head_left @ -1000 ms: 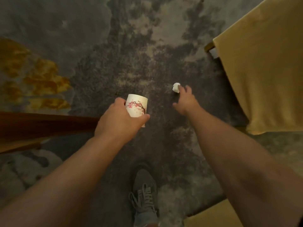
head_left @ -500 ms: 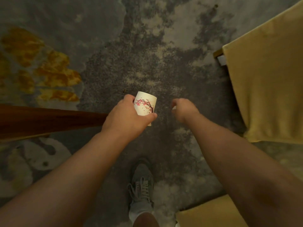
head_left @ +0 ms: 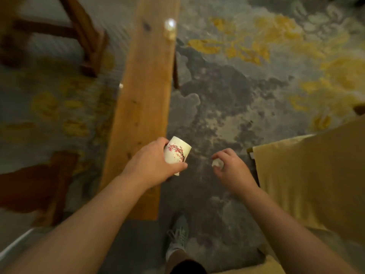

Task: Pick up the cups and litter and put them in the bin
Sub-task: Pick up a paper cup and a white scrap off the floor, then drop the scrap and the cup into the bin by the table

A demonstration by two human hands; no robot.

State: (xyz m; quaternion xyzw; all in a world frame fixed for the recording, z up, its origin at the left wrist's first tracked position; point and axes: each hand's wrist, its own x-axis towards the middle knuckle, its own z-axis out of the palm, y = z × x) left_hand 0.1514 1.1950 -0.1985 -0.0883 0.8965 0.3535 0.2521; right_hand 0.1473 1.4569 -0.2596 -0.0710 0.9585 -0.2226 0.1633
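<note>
My left hand [head_left: 153, 165] grips a white paper cup [head_left: 176, 154] printed with pink blossoms, held tilted above the patterned carpet. My right hand [head_left: 231, 169] is closed around a small crumpled white piece of litter [head_left: 217, 162], which shows between the fingers. Both hands hover side by side over the dark middle of the carpet. Another small pale object [head_left: 170, 28], blurred, sits on the far end of the wooden bench. No bin is in view.
A long wooden bench [head_left: 144, 91] runs away from me on the left of the hands. Wooden chair legs [head_left: 87, 36] stand at the upper left. A yellow cushioned seat [head_left: 312, 184] fills the right. My shoe [head_left: 177, 240] is on the carpet below.
My right hand closed on the white litter and lifted it off the carpet. The view rose and swung left, bringing the bench and chair legs into sight. The cup stays in my left hand.
</note>
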